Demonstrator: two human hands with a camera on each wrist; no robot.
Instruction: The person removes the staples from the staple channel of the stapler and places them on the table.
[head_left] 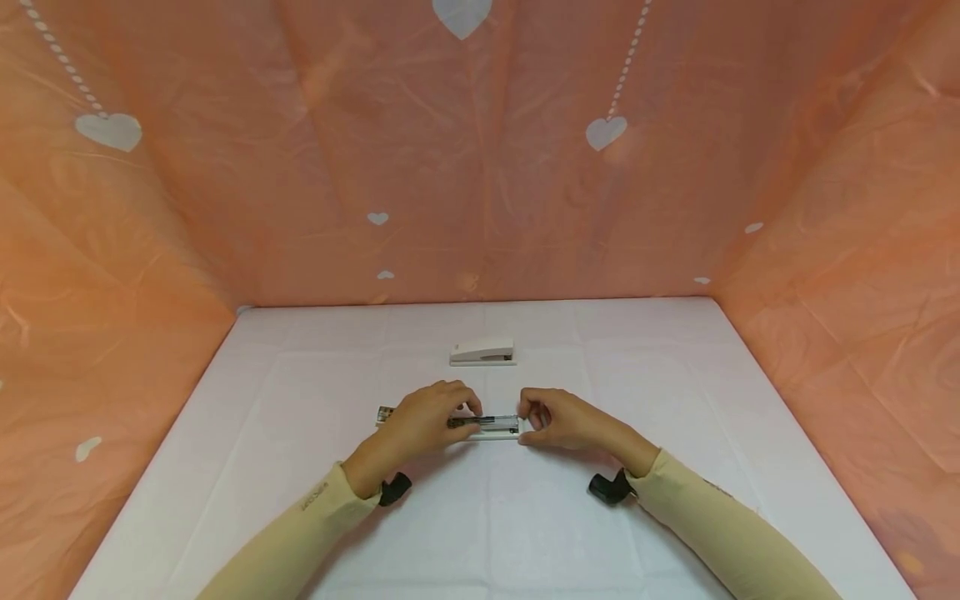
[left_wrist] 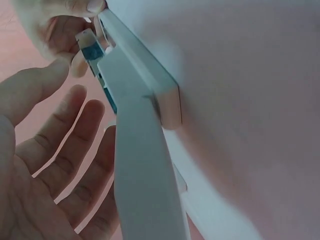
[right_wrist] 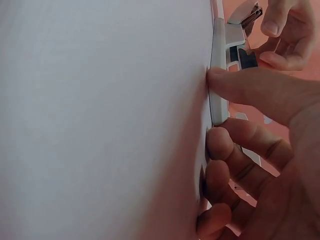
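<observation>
Over the left part of the opened stapler point(head_left: 501, 434), the left hand point(head_left: 425, 417) is held with thumb and forefinger beside its dark rail point(right_wrist: 247, 58), though whether the rail is pinched or merely touched cannot be told. The opened stapler is set on the white tablecloth point(head_left: 525, 533) between both hands, its top swung back leftward, and a closed stapler point(head_left: 482, 350) is placed just beyond it. Its right end is gripped by the right hand's point(head_left: 573, 421) thumb and fingers
</observation>
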